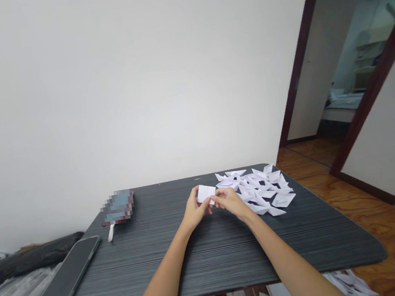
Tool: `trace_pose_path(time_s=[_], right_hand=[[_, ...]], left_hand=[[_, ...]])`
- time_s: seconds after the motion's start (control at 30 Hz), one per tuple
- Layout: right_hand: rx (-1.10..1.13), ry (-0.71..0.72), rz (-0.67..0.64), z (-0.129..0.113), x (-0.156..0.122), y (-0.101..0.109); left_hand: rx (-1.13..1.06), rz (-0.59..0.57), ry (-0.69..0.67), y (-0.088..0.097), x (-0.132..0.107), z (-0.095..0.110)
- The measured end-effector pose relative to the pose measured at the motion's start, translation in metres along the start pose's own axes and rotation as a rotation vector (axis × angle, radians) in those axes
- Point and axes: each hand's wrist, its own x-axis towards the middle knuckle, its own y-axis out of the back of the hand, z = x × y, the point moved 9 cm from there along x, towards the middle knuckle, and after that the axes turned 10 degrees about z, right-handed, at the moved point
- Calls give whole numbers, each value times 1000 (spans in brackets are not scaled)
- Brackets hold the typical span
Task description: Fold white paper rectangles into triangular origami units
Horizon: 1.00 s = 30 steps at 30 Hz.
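Observation:
My left hand [194,211] and my right hand [229,201] meet above the middle of a dark striped table [206,255]. Together they pinch a small white folded paper [206,193], the left at its lower left, the right at its lower right edge. Fingers of both hands are curled closed on it. Just right of my right hand lies a pile of several white folded paper boats [259,189] on the table's far right part.
A phone [66,278] lies face up at the table's left edge. A second device [118,207] with a white cable sits at the back left. White wall behind; wooden floor and a doorway [352,70] to the right.

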Motion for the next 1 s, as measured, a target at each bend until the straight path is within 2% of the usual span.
trace_pose_path(time_s=[0.17,0.33,0.43,0.53,0.6,0.67,0.77,0.87,1.0], right_hand=[[76,-16,1,-1,-1,-2],[63,-6,9,-2,-2,-2],[95,110,80,-13,0,4],[210,227,165,-28,-1,13],[331,163,170,-26,-1,14],[435,10,108,-16,-1,7],[435,-132,1,-4,-4,-5],[366,-126,24,1,-3,-3],[279,-57,103,1,1,6]], left_hand=[[227,57,-124,9,0,3],[348,145,-370,16,-4,33],[405,205,-528,18,-10,51],[480,293,-761,22,-24,68],[524,302,-916,21,-35,74],[554,271,-1008,19,-41,75],[573,200,-1025,14,-43,72],[528,175,-947,13,-39,72],[407,191,-728,17,-28,70]])
